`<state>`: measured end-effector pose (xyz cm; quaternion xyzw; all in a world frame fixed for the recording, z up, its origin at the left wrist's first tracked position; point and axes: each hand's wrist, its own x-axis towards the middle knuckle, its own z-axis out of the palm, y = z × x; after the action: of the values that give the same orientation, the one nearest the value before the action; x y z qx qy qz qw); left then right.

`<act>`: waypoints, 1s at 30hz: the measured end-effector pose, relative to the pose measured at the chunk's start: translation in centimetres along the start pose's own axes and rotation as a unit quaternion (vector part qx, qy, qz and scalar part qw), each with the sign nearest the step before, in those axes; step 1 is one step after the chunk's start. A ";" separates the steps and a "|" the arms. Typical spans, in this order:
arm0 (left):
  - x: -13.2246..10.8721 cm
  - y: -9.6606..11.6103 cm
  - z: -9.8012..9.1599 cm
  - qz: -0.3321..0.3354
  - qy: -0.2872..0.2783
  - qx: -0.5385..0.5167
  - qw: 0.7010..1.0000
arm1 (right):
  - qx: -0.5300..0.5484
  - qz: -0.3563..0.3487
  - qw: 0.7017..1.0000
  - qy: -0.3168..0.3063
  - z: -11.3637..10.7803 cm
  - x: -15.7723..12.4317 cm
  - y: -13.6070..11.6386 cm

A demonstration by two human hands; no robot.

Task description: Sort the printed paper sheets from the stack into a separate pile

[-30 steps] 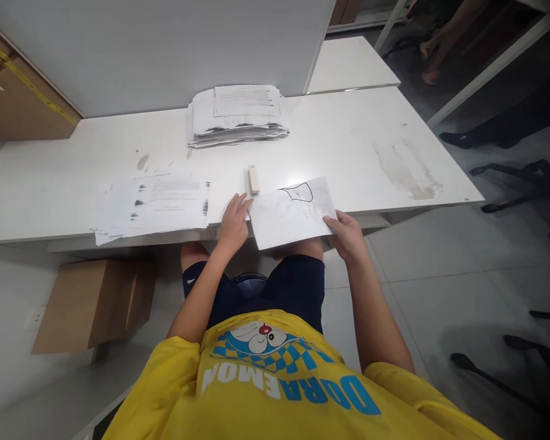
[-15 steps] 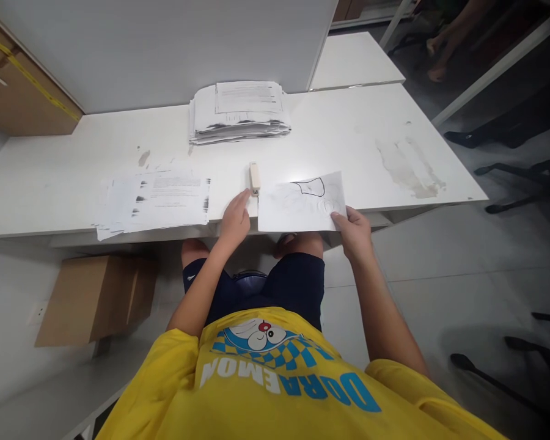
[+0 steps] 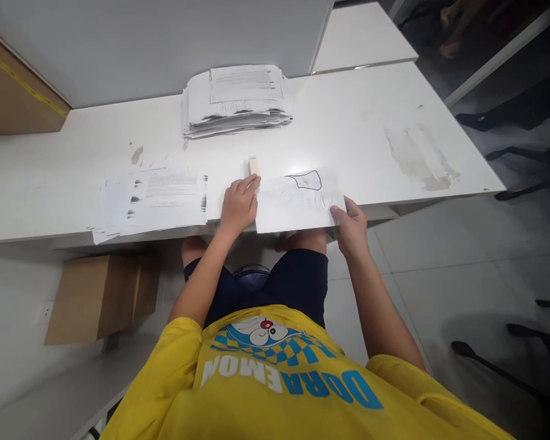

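A small cream-coloured stapler (image 3: 253, 165) lies on the white table near its front edge. My left hand (image 3: 241, 201) rests over the stapler's near end, fingers extended and covering part of it. To the right, my right hand (image 3: 351, 226) pinches the lower right corner of a white paper sheet (image 3: 297, 208) between thumb and fingers. The sheet carries a black hand-drawn outline, and its left edge is beside my left fingertips.
A thick stack of papers (image 3: 238, 98) sits at the back against the grey partition. Loose printed sheets (image 3: 165, 201) lie on the left of the table (image 3: 362, 122). Cardboard boxes (image 3: 82, 299) are below and at the upper left. Chair legs and another person's feet show at right.
My left hand has moved up and right, onto the near part of the stapler. My right hand still holds the sheet. The view has shifted slightly.
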<state>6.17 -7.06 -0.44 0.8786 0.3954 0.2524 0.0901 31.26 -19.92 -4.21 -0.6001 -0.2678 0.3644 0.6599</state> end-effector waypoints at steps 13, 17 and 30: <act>-0.1 0.3 0.1 -0.003 -0.042 0.010 0.999 | -0.048 -0.035 0.996 0.072 1.0 -1.0 1.2; -0.3 0.4 -0.3 0.001 -0.030 0.029 0.999 | -0.064 -0.014 0.994 0.089 1.1 -1.0 0.7; -0.1 -0.2 -0.3 -0.065 -0.064 -0.028 0.995 | 0.067 -0.192 0.969 0.138 5.8 11.0 -9.2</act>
<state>5.85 -7.01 -0.22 0.8626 0.4374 0.2005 0.1562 34.57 -7.78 4.71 -0.5365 -0.2597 0.1614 0.7866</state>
